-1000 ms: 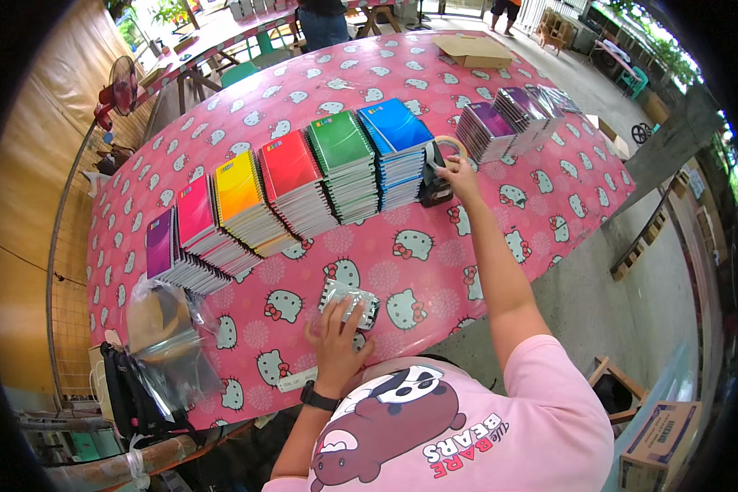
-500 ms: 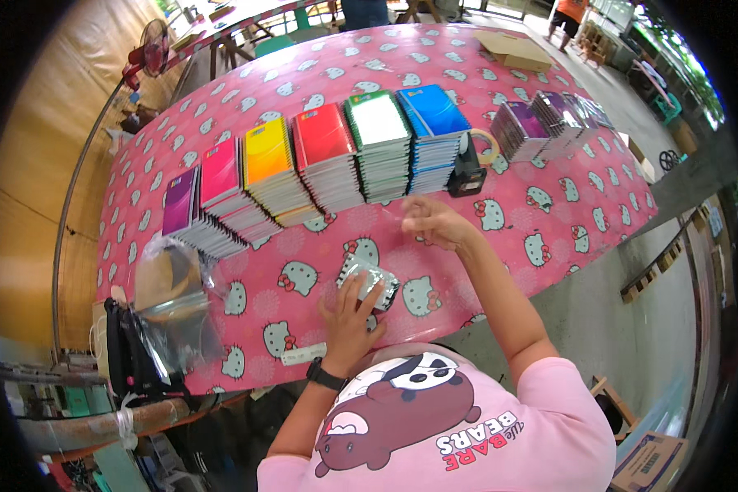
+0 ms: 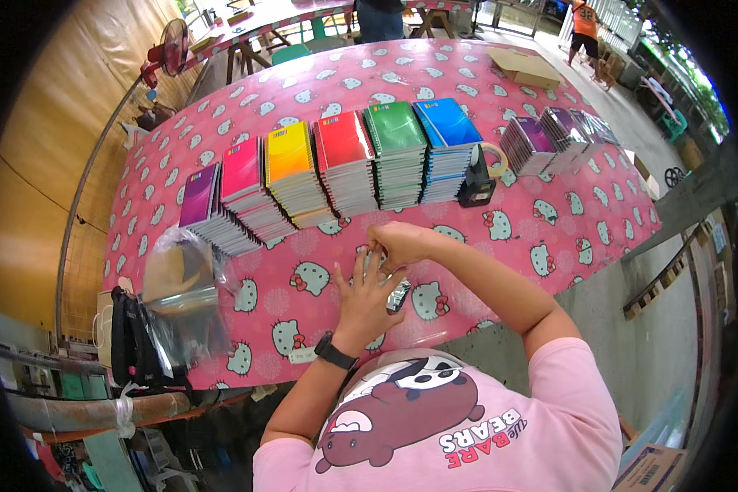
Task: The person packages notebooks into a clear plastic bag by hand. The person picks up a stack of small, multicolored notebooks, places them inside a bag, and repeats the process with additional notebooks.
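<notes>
A small silvery-white pack in clear plastic (image 3: 398, 297) lies on the table in front of me, mostly hidden by my hands. My left hand (image 3: 366, 297) holds it down against the tabletop, fingers spread across it and the thumb at its near side. At the pack's far end my right hand (image 3: 399, 244) is closed, its fingertips bent down beside the left fingers. What the right fingers pinch is too small to make out. Beyond my hands stand stacks of spiral notebooks: purple (image 3: 199, 195), pink (image 3: 242, 168), yellow (image 3: 289, 152), red (image 3: 343, 139), green (image 3: 396, 127) and blue (image 3: 448, 123).
A black tape dispenser (image 3: 477, 187) and a tape roll (image 3: 495, 160) stand beside the blue stack. Purple wrapped packs (image 3: 527, 143) are farther right. Clear plastic bags (image 3: 189, 307) and a black bag (image 3: 129, 336) lie at the left edge. Cardboard (image 3: 523, 67) lies at the back.
My right hand has come left and nearer from beside the tape dispenser to the pack. The left hand has stayed on the pack. The view has shifted slightly.
</notes>
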